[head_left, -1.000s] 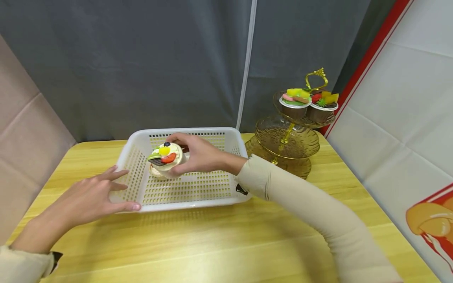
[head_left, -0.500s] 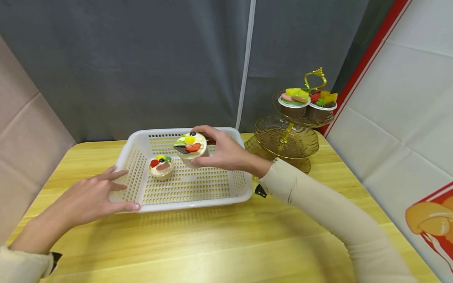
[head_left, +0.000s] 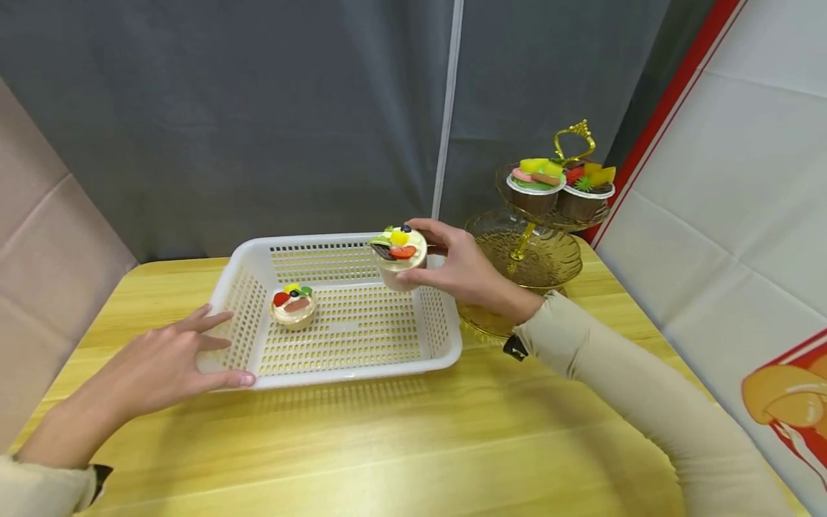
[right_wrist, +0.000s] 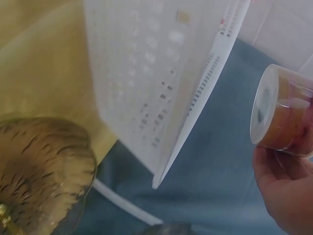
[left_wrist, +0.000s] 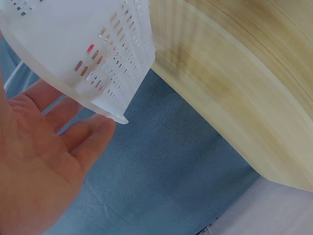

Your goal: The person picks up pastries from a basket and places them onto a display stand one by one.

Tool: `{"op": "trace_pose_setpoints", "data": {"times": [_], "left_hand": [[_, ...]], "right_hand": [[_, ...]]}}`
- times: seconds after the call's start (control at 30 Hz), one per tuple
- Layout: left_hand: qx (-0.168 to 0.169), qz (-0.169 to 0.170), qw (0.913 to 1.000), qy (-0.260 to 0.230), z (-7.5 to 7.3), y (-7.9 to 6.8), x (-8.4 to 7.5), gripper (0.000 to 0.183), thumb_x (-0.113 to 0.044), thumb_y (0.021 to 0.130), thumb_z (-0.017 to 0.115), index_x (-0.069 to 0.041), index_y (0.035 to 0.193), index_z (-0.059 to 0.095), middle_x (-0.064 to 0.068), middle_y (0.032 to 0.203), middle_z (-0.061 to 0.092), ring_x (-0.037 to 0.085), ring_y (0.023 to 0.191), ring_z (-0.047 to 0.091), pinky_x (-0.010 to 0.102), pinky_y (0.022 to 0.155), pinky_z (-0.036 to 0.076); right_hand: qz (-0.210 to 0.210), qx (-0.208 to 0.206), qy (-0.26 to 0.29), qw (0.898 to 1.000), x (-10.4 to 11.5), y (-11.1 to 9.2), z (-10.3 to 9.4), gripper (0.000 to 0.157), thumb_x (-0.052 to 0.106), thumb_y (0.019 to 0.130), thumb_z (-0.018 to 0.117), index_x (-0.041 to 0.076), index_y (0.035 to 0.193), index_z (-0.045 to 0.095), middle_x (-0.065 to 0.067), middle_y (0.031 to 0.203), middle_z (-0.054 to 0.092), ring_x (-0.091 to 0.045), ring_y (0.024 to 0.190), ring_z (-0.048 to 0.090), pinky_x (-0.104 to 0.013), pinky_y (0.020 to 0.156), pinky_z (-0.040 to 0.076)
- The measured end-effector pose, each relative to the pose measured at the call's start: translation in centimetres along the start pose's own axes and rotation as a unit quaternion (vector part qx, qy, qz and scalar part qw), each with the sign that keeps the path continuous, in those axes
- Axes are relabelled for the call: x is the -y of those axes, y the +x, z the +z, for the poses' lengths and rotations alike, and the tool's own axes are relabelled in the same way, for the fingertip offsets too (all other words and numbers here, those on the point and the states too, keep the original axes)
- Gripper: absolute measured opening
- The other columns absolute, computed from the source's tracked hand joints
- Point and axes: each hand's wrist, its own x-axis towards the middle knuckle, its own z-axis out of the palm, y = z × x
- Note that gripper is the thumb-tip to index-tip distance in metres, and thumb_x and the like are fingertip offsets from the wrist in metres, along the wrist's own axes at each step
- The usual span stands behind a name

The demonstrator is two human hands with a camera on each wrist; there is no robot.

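Observation:
My right hand (head_left: 465, 269) grips a cupcake (head_left: 403, 266) by its sides, above the right end of a white plastic basket (head_left: 362, 371). Cream, a strawberry slice, a yellow fruit piece and a blueberry top it. In the right wrist view its clear cup (right_wrist: 288, 117) shows from below, with fingers around it. A smaller cream tart (head_left: 293, 310) with fruit sits inside the basket, towards the left. At the basket's left end rests my left hand (head_left: 171, 355), fingers spread and touching the rim. Seen in the left wrist view, those fingers (left_wrist: 93, 139) lie loosely against the rim's outside.
A three-tier amber stand (head_left: 549, 266) with a gold handle (head_left: 575, 143) stands right of the basket. On its top tier sit two brown-cup fruit cupcakes, one left (head_left: 535, 197) and one right (head_left: 584, 201). A grey curtain (head_left: 291, 129) hangs behind the wooden table (head_left: 362, 445).
My right hand has lifted the cupcake and carried it rightwards across the basket, uncovering the smaller tart. The left hand has stayed at the basket's left end.

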Motion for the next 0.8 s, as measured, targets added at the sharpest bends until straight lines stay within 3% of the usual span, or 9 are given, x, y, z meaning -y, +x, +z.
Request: {"op": "trace_pose_setpoints", "data": {"times": [0.23,0.53,0.8], "left_hand": [[-0.002,0.003,1.0000,0.002,0.0,0.0,0.0,0.083,-0.078,0.072,0.068,-0.005,0.111,0.077,0.019,0.143,0.053,0.050,0.132,0.044,0.062,0.072,0.049],[-0.005,0.006,0.9999,0.010,0.0,0.0,0.1,0.083,-0.079,0.072,0.067,-0.005,0.110,0.077,0.019,0.142,0.055,0.049,0.133,0.043,0.062,0.072,0.049],[0.000,0.001,0.9999,0.012,0.0,0.0,0.0,0.084,-0.079,0.072,0.066,-0.006,0.111,0.077,0.019,0.142,0.054,0.049,0.133,0.043,0.060,0.068,0.049]], "right_hand": [[0.008,-0.037,-0.015,0.999,-0.8,-1.1,-1.9,0.073,0.012,0.078,0.086,0.000,0.141,0.051,-0.012,0.132,0.062,-0.023,0.113,0.064,-0.036,0.095,0.050],[0.036,-0.078,0.010,0.996,-2.1,-2.5,-4.1,0.071,0.011,0.080,0.084,-0.001,0.141,0.050,-0.014,0.129,0.065,-0.024,0.113,0.065,-0.030,0.094,0.050],[0.036,-0.142,-0.002,0.989,-3.0,-3.0,-5.1,0.065,0.006,0.081,0.082,-0.003,0.139,0.052,-0.016,0.127,0.066,-0.019,0.110,0.064,-0.023,0.093,0.048]]}}
